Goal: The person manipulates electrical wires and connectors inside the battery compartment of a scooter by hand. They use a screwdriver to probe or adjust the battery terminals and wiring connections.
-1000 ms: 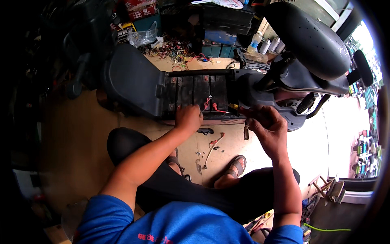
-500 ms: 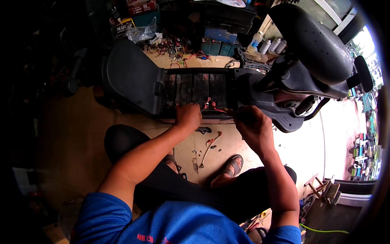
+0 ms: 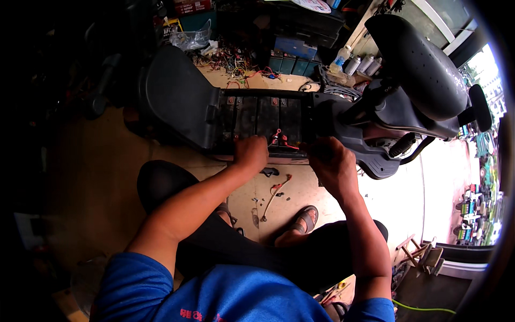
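Observation:
A black scooter (image 3: 174, 104) lies across the view with its battery bay uncovered. Several dark batteries (image 3: 266, 115) sit side by side in the bay. My left hand (image 3: 251, 154) is closed at the near edge of the batteries; its fingertips hide most of what they pinch, though a thin strand shows beside them. Close by, red wires with a ring end (image 3: 278, 132) rest over a battery. From there a red wire (image 3: 291, 146) runs to the closed fingers of my right hand (image 3: 333, 163). Its palm is in shadow.
Beyond the scooter lie tangled wires (image 3: 230, 60), a clear plastic bag (image 3: 191, 37), a bottle (image 3: 340, 58) and spray cans (image 3: 366, 64). A pale cable (image 3: 274, 199) and small bits lie on the floor between my feet. At the lower right stands a wooden stool (image 3: 421, 252).
The view has shifted slightly. Both hands stay closed at nearly the same places, with the right hand turned a little. The red wire still reaches the right fingers.

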### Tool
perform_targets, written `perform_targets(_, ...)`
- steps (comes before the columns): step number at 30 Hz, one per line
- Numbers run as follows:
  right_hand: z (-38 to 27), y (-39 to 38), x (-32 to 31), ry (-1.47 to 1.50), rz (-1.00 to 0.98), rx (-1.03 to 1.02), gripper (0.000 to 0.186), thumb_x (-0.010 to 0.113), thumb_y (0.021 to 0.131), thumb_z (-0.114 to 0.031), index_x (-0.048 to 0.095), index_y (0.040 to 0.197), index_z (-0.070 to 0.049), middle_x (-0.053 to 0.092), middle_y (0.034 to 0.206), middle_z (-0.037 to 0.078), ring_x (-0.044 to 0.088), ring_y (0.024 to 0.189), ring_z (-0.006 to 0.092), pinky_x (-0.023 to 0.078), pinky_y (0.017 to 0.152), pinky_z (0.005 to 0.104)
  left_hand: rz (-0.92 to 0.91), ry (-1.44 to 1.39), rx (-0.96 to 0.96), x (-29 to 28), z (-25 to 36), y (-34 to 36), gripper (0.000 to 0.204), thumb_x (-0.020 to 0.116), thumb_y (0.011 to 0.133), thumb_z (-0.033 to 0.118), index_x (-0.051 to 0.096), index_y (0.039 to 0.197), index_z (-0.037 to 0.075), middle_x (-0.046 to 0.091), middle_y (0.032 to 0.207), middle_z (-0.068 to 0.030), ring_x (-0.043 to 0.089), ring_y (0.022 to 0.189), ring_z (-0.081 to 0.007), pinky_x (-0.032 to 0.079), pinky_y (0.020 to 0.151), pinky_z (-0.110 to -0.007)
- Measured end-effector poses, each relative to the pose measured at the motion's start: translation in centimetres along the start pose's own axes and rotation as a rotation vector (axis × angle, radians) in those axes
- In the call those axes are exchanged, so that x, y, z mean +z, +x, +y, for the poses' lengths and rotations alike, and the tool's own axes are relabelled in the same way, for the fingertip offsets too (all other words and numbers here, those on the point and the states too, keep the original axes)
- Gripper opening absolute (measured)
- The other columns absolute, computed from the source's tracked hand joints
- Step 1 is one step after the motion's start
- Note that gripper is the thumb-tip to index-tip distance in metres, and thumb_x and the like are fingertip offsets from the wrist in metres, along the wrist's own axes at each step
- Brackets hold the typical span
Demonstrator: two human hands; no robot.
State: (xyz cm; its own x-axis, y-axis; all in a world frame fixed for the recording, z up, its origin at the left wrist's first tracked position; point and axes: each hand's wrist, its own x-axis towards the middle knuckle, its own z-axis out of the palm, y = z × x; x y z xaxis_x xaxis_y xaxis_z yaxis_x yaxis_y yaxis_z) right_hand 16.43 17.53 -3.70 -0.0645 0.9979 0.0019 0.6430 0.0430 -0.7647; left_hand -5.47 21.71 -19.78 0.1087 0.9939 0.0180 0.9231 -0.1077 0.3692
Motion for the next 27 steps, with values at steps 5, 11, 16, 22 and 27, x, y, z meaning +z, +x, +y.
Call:
perform_targets(5,-0.8,0.6,-0.2,-0.084,-0.001,0.016,0.026,0.079,0.090,-0.015,0.071,0.109,0.001,0.077,0.089,0.019,0.078,0.082,0.0246,0.058,0.074,0.0330,-0.021,-0.024,-0.012,0.2,-0.2,0.0,0.014,0.076,0.085,0.019,0.071,0.087,0.006,0.075,0.091,-0.0177,0.073,0.090,-0.0381,0.056,0.085,-0.053)
perform_targets(11,-1.1,3.2,-0.5,-0.225,-0.116,-0.339,0.023,0.076,0.090,-0.015,0.063,0.094,0.003,0.071,0.085,0.022,0.072,0.083,0.0420,0.056,0.073,0.0479,-0.083,0.002,-0.002,0.1,-0.2,0.0,0.013,0.073,0.085,0.018,0.071,0.086,0.005,0.074,0.091,-0.0187,0.073,0.092,-0.0398,0.052,0.090,-0.061)
perform_targets(16,-2.8,7.3,0.4,-0.430,-0.127,-0.478,0.022,0.067,0.091,-0.010,0.055,0.105,0.001,0.069,0.090,0.027,0.069,0.088,0.0484,0.055,0.076,0.0545,0.056,-0.014,0.061,-0.2,-0.1,-0.3,0.007,0.071,0.080,0.011,0.072,0.080,0.004,0.074,0.086,-0.0203,0.074,0.085,-0.0388,0.056,0.076,-0.055)
perform_targets(22,-5.1,9.4,2.9,-0.492,-0.097,-0.664,0.025,0.065,0.093,-0.012,0.053,0.114,-0.003,0.069,0.093,0.025,0.070,0.087,0.0448,0.056,0.076,0.0528,-0.015,-0.081,0.031,0.1,-0.5,-0.1,0.015,0.074,0.086,0.019,0.069,0.088,0.005,0.073,0.093,-0.0194,0.072,0.092,-0.0409,0.051,0.089,-0.064)
perform_targets(27,-4.9,9.2,3.0,-0.517,-0.073,-0.656,0.032,0.074,0.089,-0.014,0.056,0.114,-0.007,0.069,0.090,0.020,0.070,0.087,0.0426,0.055,0.072,0.0513,0.002,-0.058,0.070,0.4,-0.8,-0.1,0.015,0.073,0.087,0.019,0.069,0.089,0.005,0.073,0.093,-0.0194,0.071,0.091,-0.0411,0.052,0.087,-0.062)
